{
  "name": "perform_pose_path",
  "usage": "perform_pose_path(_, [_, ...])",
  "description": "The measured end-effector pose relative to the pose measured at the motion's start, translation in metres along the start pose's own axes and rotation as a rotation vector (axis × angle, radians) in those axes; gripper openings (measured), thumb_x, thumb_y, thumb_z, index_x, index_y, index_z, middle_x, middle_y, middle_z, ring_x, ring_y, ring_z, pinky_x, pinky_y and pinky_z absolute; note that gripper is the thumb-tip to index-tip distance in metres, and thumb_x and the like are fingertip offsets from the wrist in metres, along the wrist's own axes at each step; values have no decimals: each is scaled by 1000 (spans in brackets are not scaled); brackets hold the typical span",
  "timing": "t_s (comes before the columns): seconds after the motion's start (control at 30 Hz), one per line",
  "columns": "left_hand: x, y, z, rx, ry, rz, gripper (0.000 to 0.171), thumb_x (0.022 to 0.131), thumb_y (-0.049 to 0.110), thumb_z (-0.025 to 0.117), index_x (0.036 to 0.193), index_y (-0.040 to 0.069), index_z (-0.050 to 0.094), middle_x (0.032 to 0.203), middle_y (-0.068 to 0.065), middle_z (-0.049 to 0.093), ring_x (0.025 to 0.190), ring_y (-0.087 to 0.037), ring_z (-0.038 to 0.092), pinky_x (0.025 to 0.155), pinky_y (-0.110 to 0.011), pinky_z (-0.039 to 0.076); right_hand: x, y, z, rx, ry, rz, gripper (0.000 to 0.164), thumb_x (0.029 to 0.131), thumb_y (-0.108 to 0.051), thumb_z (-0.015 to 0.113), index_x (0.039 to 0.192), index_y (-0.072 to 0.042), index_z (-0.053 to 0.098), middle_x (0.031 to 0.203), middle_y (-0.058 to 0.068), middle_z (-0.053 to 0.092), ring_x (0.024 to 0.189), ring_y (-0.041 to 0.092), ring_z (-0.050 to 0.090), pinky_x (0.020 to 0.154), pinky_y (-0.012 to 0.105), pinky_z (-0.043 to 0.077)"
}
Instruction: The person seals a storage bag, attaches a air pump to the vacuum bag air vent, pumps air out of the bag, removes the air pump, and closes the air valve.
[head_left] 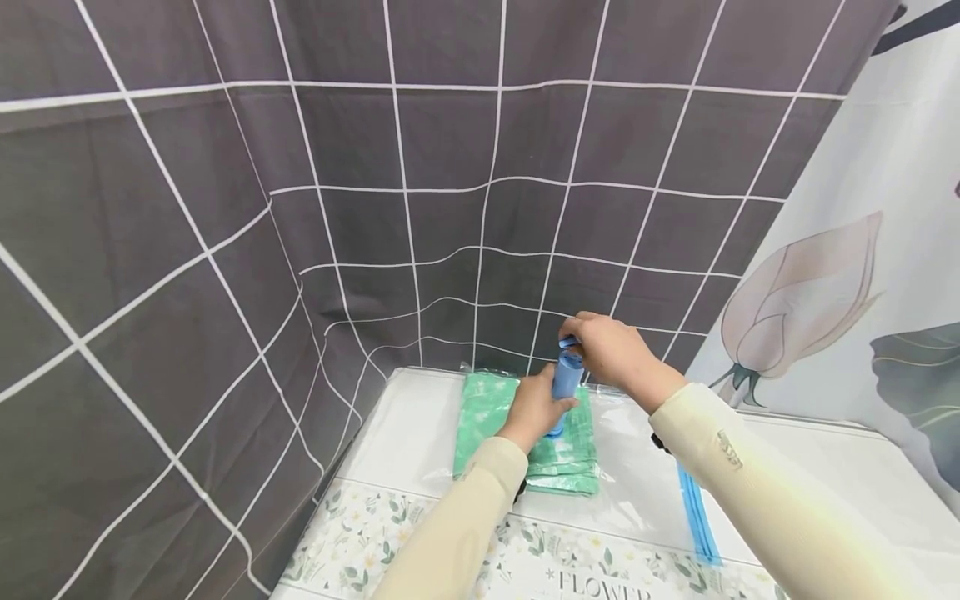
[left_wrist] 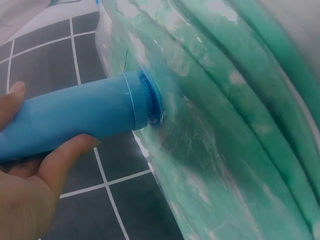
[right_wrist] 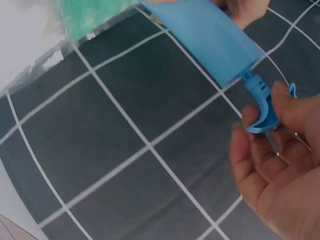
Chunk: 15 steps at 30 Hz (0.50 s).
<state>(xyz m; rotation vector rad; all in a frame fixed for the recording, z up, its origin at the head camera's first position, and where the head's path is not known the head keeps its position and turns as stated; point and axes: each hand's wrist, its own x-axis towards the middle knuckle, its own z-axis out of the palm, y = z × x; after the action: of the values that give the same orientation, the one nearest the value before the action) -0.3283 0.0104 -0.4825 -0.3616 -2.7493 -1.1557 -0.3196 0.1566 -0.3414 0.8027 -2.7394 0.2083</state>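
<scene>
A light-blue hand pump (head_left: 567,379) stands slightly tilted on a clear plastic bag (head_left: 480,425) that holds folded green cloth (left_wrist: 215,100). In the left wrist view, the pump's wide end meets a blue round valve (left_wrist: 154,97) on the bag. My left hand (head_left: 534,407) grips the pump's barrel (left_wrist: 75,117), fingers and thumb on opposite sides. Above it, my right hand (head_left: 611,350) holds the curved pump handle (right_wrist: 265,102) between thumb and fingers. A short piece of rod shows between handle and barrel in the right wrist view.
Blue strips (head_left: 697,517) lie at the right, partly beneath the right forearm, with clear plastic beside them. The white table (head_left: 405,425) carries a floral printed band (head_left: 360,529). A dark curtain with white grid lines (head_left: 442,142) hangs behind and at left; a flower-printed cloth (head_left: 787,308) hangs right.
</scene>
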Motion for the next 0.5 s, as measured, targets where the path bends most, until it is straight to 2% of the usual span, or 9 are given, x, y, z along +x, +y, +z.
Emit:
perform_pose_path(0.13, [-2,-1,3,4,4,4,58,100,30,90,148,8,67,130,-16,84,120,-34,82,104,-47,69,3,1,-18,-35,20,5,22,104,0,77,124,-9,79,120,11,79,103,35,82,78,58,70])
perform_pose_path(0.33, [-3,-2,2,-11,31,42,58,98,28,92,145,4,67,128,-19,84,118,-36,83,104,-48,70,13,1,-71,-10,101,-20,24,103,4,73,122,-8,78,121,13,80,108,41,80,85,65,67])
perform_pose_path(0.43, [-2,-2,1,-8,35,56,60,99,27,91,148,3,66,129,-20,84,119,-37,83,104,-49,70,15,0,-93,-11,157,-33,26,102,6,73,122,-11,78,121,13,77,103,43,79,79,67,65])
perform_pose_path(0.5, [-2,-2,1,-5,35,58,61,100,28,90,149,2,65,131,-20,83,120,-36,83,105,-48,70,14,-1,-100,-12,182,-40,30,102,7,72,124,-12,78,122,14,74,99,43,78,74,67,64])
